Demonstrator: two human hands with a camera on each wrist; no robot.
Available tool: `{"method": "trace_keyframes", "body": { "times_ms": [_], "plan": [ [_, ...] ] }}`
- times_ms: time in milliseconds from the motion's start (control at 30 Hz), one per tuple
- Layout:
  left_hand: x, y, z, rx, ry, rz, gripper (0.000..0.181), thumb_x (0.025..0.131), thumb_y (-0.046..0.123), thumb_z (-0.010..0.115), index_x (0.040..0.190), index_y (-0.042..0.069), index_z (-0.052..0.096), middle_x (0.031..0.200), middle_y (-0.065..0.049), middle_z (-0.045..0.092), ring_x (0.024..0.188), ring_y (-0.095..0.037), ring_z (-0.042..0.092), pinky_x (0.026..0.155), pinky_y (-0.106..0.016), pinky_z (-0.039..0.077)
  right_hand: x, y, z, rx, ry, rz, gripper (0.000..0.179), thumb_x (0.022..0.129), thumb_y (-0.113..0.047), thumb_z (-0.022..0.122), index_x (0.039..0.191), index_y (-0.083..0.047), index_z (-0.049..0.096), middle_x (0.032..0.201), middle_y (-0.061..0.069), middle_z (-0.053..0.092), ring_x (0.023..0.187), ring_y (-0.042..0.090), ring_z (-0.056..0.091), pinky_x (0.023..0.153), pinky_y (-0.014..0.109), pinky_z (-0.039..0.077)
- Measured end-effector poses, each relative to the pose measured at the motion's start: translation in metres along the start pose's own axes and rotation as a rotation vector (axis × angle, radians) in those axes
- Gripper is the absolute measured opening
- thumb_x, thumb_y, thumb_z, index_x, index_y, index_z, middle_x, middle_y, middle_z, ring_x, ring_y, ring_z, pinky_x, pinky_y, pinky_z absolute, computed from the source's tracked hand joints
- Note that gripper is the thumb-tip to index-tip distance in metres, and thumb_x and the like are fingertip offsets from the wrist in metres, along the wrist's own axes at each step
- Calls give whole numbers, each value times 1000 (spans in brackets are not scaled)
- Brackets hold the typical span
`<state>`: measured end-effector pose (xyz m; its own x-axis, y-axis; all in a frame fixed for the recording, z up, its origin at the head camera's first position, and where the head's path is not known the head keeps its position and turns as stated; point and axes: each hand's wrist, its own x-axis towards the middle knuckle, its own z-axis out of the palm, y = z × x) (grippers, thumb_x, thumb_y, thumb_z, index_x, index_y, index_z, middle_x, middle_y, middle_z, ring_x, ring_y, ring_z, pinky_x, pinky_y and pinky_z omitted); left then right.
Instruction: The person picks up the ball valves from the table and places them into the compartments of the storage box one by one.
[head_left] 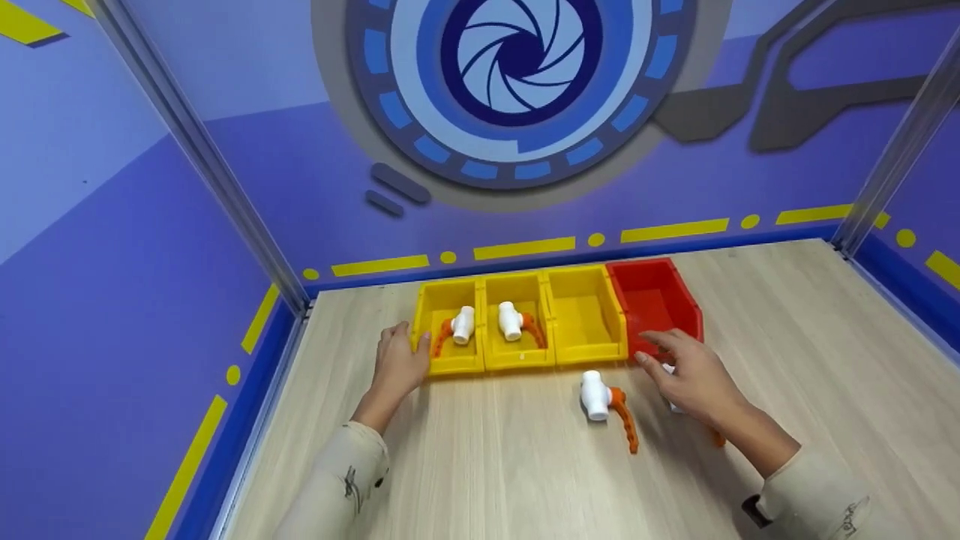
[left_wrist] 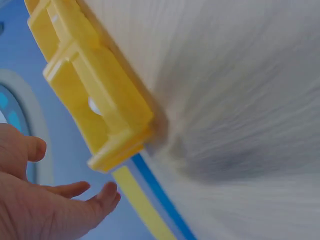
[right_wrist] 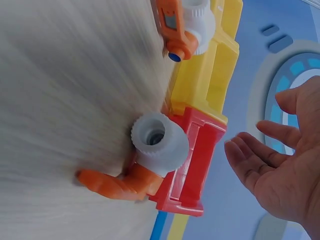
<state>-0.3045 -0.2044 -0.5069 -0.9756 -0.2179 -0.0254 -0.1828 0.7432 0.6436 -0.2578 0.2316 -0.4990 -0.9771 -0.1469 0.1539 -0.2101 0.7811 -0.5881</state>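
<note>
My left hand (head_left: 400, 364), fingers loosely bent and holding nothing, is at the outer left side of the leftmost yellow bin (head_left: 457, 369); whether it touches the bin I cannot tell. At the front of the red bin (head_left: 664, 271) hovers my right hand (head_left: 694, 381), its fingers spread and the palm empty in the right wrist view. Beneath it a white ball valve (right_wrist: 165, 145) with an orange handle lies on the table, mostly hidden in the head view. Left of that lies another ball valve (head_left: 596, 397), its orange handle pointing toward me.
The bins stand in a row, three yellow and the red one at the right end. One ball valve (head_left: 463, 327) lies in the leftmost bin and another ball valve (head_left: 511, 322) in the second. Behind them rises a printed blue wall (head_left: 525, 217); side walls flank the wooden table (head_left: 510, 465).
</note>
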Motion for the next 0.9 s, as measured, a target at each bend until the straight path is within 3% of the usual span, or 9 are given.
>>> {"method": "trace_keyframes", "body": {
  "times_ms": [233, 500, 667, 800, 900],
  "plan": [
    [25, -18, 6, -20, -81, -52, 61, 115, 35, 41, 160, -6, 39, 157, -30, 48, 149, -44, 47, 128, -58, 34, -5, 3, 12, 18, -27, 0, 49, 103, -36, 71, 144, -11, 65, 135, 12, 70, 108, 26, 66, 94, 48, 63],
    [36, -26, 15, -164, -114, -3, 50, 117, 24, 33, 153, -7, 47, 151, -28, 57, 143, -40, 54, 125, -55, 38, -7, 9, 22, 32, 21, -36, 37, 103, -26, 71, 135, -9, 72, 128, 10, 74, 114, 30, 69, 100, 55, 60],
    [37, -26, 13, -331, -162, -82, 50, 116, 24, 34, 156, -3, 47, 154, -23, 55, 140, -33, 51, 127, -53, 36, -6, 7, 23, 34, -2, -9, 39, 104, -29, 69, 138, -10, 70, 132, 9, 73, 121, 33, 68, 104, 58, 58],
    [40, -27, 10, -477, -238, -164, 56, 116, 25, 33, 164, -1, 34, 168, -20, 42, 159, -34, 36, 134, -53, 24, -5, 3, 25, 38, -16, -18, 39, 104, -30, 68, 138, -11, 70, 130, 9, 74, 120, 32, 69, 103, 57, 58],
    [43, -31, 9, -543, -288, -199, 59, 115, 27, 32, 167, 0, 28, 174, -18, 34, 165, -34, 27, 136, -52, 17, -5, 1, 29, 46, -9, -32, 37, 104, -29, 69, 135, -10, 72, 127, 8, 75, 115, 29, 71, 100, 55, 60]
  ]
}}
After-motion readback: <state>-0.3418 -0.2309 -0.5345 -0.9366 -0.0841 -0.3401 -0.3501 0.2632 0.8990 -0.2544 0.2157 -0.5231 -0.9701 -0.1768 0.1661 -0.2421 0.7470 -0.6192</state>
